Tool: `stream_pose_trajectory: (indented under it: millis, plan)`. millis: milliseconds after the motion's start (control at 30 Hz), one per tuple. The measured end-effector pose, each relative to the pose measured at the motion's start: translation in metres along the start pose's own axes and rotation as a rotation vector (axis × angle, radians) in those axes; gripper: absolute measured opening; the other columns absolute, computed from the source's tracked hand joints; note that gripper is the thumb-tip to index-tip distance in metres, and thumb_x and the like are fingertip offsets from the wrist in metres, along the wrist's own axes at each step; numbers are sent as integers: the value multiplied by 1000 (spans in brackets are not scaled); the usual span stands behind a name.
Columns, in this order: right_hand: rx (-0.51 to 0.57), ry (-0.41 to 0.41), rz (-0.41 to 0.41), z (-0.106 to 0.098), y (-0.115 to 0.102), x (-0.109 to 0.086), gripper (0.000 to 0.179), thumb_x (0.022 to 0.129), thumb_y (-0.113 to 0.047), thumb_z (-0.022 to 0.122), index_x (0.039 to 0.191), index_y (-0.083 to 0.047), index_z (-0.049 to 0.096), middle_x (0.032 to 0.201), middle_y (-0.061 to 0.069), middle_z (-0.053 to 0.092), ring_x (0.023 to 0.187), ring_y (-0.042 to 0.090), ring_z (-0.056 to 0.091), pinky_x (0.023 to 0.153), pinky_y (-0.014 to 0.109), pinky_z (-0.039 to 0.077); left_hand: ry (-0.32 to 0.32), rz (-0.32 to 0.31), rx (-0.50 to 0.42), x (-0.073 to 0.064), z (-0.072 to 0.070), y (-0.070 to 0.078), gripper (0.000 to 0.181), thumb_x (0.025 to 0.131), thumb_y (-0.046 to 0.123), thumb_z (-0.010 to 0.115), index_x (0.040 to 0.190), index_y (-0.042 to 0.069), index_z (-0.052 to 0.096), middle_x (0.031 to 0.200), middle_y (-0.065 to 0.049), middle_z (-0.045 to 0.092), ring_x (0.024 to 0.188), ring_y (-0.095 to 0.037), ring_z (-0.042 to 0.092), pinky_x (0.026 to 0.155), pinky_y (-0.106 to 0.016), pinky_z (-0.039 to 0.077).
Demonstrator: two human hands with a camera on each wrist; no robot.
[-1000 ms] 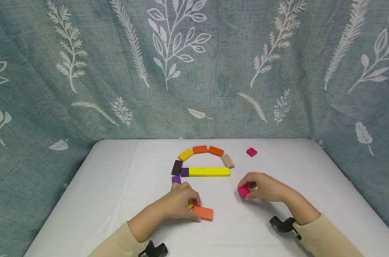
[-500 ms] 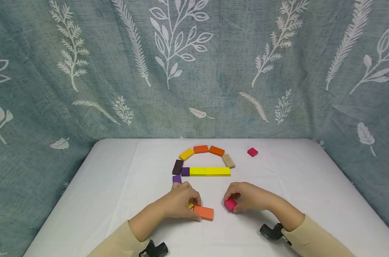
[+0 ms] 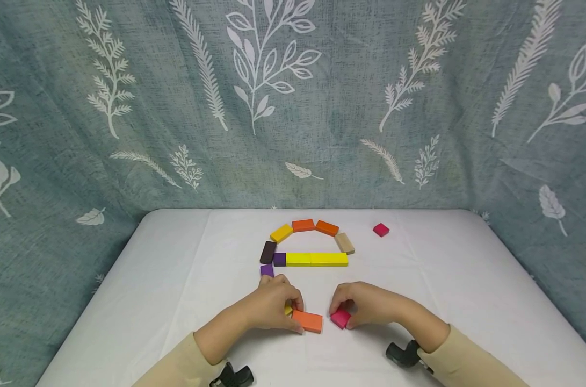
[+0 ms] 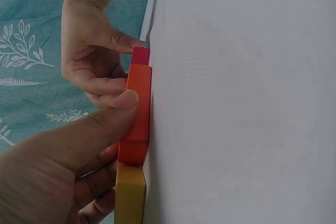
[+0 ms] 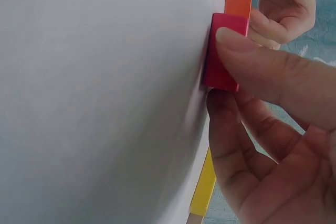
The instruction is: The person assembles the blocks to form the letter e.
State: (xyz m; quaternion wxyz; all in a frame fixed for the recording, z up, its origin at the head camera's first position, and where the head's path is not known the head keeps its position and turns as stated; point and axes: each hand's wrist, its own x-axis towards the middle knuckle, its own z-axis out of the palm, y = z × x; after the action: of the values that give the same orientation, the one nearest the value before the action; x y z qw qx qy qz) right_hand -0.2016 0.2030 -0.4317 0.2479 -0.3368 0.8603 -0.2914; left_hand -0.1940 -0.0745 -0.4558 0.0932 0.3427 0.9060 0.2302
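Observation:
My left hand [image 3: 273,306] pinches an orange wooden block [image 3: 308,321] that lies on the white cloth, thumb on its near side and fingers behind. Against that block's left end stands a yellow block [image 4: 130,192], mostly covered by the hand in the head view. Between thumb and fingers my right hand [image 3: 370,306] grips a crimson block [image 3: 340,318], just right of the orange one. In the right wrist view the crimson block [image 5: 226,51] overlaps the orange block's end. A purple block [image 3: 267,270] shows just beyond the left fingertips.
Farther back, a dark brown block [image 3: 268,252], a yellow block [image 3: 281,233], two orange blocks [image 3: 303,225] and a tan block [image 3: 345,243] form an arch. Below it runs a row of a dark purple block [image 3: 280,259] and yellow blocks [image 3: 328,259]. Another crimson block [image 3: 381,229] lies back right.
My right hand has brought the crimson block left and nearer to me, up beside the orange block. The left hand has stayed in place on the orange block.

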Motion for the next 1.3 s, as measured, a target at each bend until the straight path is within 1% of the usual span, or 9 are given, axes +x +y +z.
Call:
stream_pose_trajectory:
  millis: [233,333,400,500,633,800,1000,1300]
  plan:
    - [-19,-51,-42,0,0,1,34,79,-3,83,102,-26,75,104,-18,63,97,5,58,90,27,50,1,2,4,0,1,1,30,71,51,88,80,34,66,77,20,56,91,-5,43,84,-38,26]
    - [-35,-31,-21,-1,0,-1,32,78,-11,86,104,-26,75,104,-17,62,97,6,58,89,28,50,-1,-1,5,0,1,1,30,71,51,88,80,34,66,77,20,56,91,-5,43,84,-38,26]
    - [-46,5,14,-1,0,-3,30,77,-18,88,103,-25,73,100,-15,62,93,9,58,85,28,51,-1,0,3,-1,1,1,30,71,51,88,81,34,66,77,19,56,91,-5,43,84,-38,26]
    - [-55,55,68,1,-2,-5,29,75,-30,90,95,-22,70,88,-8,61,83,12,56,75,27,50,1,0,-1,-1,1,2,30,71,51,88,81,34,66,78,19,55,91,-5,43,83,-37,26]
    - [-79,73,98,5,-4,-5,34,72,-36,91,86,-20,65,77,-3,59,73,12,53,65,26,45,-1,2,3,-1,2,2,30,70,51,88,80,34,66,77,20,56,91,-5,43,84,-37,26]
    - [-72,60,101,8,-6,-3,31,73,-31,91,87,-21,65,76,-3,59,72,11,53,64,26,46,-2,-5,6,-1,3,2,30,70,51,88,80,34,66,76,20,56,90,-5,43,83,-37,26]
    - [-20,38,62,8,-7,-2,27,76,-22,89,94,-20,68,80,-2,61,75,13,54,65,25,46,3,-5,7,-1,5,1,30,70,51,88,81,34,66,77,20,55,91,-5,43,83,-37,26]
    - [-15,23,21,10,-5,3,26,77,-21,88,96,-21,71,82,-6,63,76,11,56,68,24,48,11,-6,5,-2,5,2,30,70,51,88,81,34,66,77,19,54,91,-5,43,83,-37,26]
